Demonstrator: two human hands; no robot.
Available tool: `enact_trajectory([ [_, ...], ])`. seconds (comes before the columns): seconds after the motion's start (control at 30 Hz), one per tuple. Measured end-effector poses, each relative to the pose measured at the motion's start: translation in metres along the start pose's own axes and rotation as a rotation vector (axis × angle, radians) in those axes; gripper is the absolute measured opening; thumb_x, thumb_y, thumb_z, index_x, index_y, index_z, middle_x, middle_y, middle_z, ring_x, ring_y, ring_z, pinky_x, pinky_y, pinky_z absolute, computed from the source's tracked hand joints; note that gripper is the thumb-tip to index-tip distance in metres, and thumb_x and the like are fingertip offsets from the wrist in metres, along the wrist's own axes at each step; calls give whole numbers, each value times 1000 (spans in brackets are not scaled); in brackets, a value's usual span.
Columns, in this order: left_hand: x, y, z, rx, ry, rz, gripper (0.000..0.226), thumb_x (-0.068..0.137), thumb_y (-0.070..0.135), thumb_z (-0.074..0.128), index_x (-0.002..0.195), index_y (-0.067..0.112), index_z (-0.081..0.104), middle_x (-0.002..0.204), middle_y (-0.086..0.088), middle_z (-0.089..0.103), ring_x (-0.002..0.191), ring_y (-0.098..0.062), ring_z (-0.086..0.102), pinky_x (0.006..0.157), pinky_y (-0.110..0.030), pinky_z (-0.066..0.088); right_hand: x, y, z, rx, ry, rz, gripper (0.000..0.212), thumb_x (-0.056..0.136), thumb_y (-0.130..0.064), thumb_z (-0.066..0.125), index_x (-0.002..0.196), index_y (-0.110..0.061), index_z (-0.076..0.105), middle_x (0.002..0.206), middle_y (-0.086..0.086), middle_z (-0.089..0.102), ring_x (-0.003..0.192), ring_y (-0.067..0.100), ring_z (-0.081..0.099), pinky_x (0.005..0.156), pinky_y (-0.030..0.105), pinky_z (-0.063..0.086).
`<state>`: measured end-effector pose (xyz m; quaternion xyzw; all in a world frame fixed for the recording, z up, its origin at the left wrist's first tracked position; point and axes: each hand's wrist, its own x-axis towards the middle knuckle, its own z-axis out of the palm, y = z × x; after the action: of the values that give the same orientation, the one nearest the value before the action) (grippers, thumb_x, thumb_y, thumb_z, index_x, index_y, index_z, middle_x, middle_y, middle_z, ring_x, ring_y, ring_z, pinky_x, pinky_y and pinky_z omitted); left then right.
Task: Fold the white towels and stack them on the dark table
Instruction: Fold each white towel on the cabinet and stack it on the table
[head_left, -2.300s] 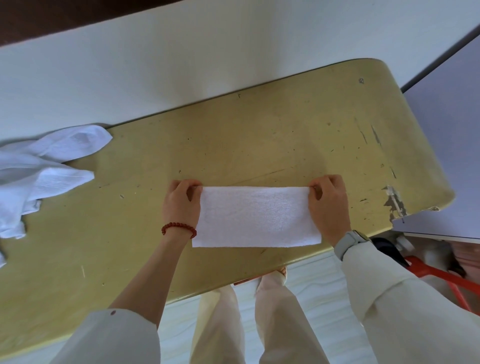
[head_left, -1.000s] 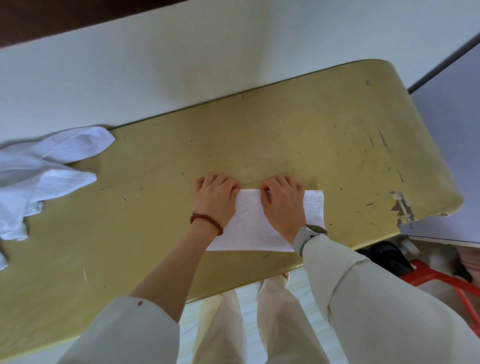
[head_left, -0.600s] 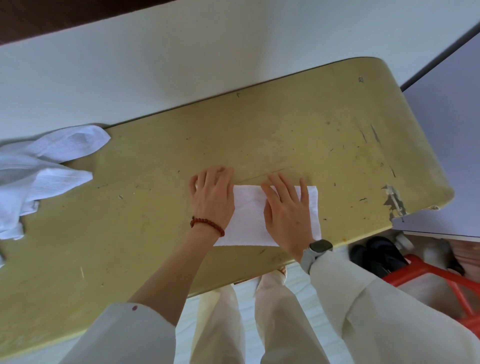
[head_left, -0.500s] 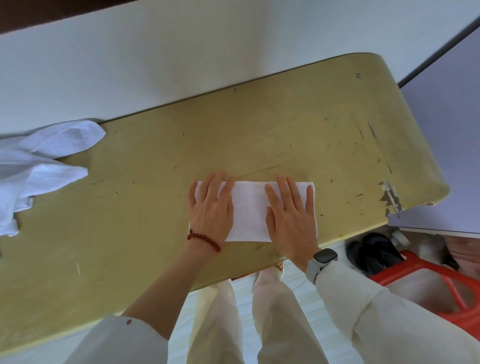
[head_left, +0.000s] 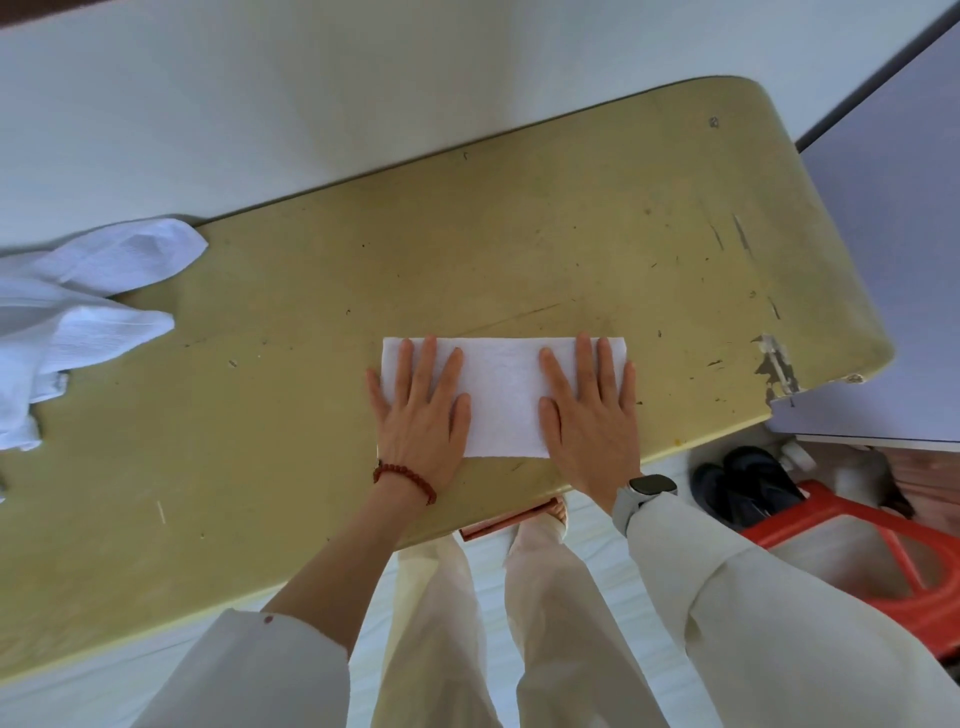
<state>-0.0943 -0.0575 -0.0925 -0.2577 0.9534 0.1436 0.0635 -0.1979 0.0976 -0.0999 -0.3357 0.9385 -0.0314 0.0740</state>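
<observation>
A white towel (head_left: 503, 395), folded into a long flat strip, lies near the front edge of the yellow-green table (head_left: 519, 249). My left hand (head_left: 420, 410) lies flat on the strip's left end with straight, spread fingers. Pressing on its right end in the same way is my right hand (head_left: 589, 410), a watch on its wrist. At the table's far left sits a heap of crumpled white towels (head_left: 78, 317), partly cut off by the frame.
A white wall runs along the table's far edge. To the right stands a pale grey surface (head_left: 893, 260), with a red plastic stool (head_left: 872, 561) and dark shoes (head_left: 737, 483) on the floor below. My legs stand against the table's front edge.
My hands released the towel's ends, met over its middle, then slid apart with flat palms toward both ends. The strip stays in place.
</observation>
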Motion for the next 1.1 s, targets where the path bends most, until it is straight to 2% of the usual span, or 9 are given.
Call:
enact_trajectory([
  [0.13, -20, -23, -3, 9, 302, -29, 32, 88, 20, 38, 116, 16, 56, 128, -10, 56, 125, -24, 40, 107, -54, 16, -2, -12, -6, 43, 76, -187, 45, 86, -22, 38, 130, -14, 45, 138, 21, 44, 131, 38, 34, 110, 54, 19],
  [0.23, -39, -36, -3, 95, 397, 118, 24, 87, 15, 45, 108, 20, 55, 114, -2, 66, 113, -20, 51, 99, -48, 28, -1, -29, -11, 84, 58, -361, 40, 80, -20, 41, 114, -13, 61, 121, 15, 59, 115, 33, 52, 100, 48, 39],
  [0.37, -31, -58, -9, 224, 291, 178, 30, 84, 15, 47, 111, 24, 53, 114, 5, 66, 108, -25, 61, 98, -45, 25, 2, -43, -21, 55, 15, -401, 36, 80, -25, 40, 99, -13, 67, 96, 9, 64, 83, 29, 61, 69, 35, 49],
  [0.5, 3, -62, -37, 219, 17, 86, 37, 83, 4, 54, 118, 13, 58, 120, 0, 64, 128, -31, 44, 108, -52, -2, -5, -60, -29, 247, -62, -520, 33, 83, -23, 39, 87, -12, 70, 72, 4, 64, 62, 25, 59, 55, 30, 49],
  [0.6, 19, -58, -49, 209, -53, 43, 35, 90, 9, 43, 123, 14, 54, 119, 4, 64, 136, -22, 31, 109, -50, -10, 5, -77, -47, 415, -216, -430, 34, 92, -24, 37, 110, -15, 65, 81, 5, 68, 73, 23, 62, 62, 30, 48],
  [0.7, 12, -61, -45, 206, 5, 125, 30, 87, 20, 46, 112, 14, 63, 117, 1, 65, 121, -22, 52, 106, -59, 17, 30, -83, -45, 492, -203, -242, 30, 97, -21, 39, 120, -17, 58, 112, 1, 65, 101, 20, 59, 82, 31, 45],
  [0.77, 2, -66, -35, 225, 11, 137, 41, 86, 31, 37, 115, 15, 61, 122, -2, 62, 116, -24, 56, 97, -62, 30, 52, -86, -41, 512, -147, -128, 31, 96, -19, 39, 121, -15, 56, 118, 4, 60, 106, 23, 55, 85, 35, 45],
  [0.9, -9, -71, -20, 198, -67, 130, 53, 88, 38, 29, 133, 15, 46, 139, -7, 46, 127, -29, 45, 92, -69, 29, 93, -93, -36, 481, -207, -42, 31, 96, -22, 39, 121, -17, 57, 116, 8, 54, 107, 25, 49, 86, 35, 43],
  [1.1, -6, -81, -10, 202, -71, 154, 55, 91, 44, 22, 141, 21, 26, 145, -3, 38, 133, -25, 36, 99, -66, 17, 118, -108, -34, 363, -176, -30, 25, 91, -21, 45, 94, -9, 67, 96, 9, 56, 94, 25, 50, 71, 30, 40],
])
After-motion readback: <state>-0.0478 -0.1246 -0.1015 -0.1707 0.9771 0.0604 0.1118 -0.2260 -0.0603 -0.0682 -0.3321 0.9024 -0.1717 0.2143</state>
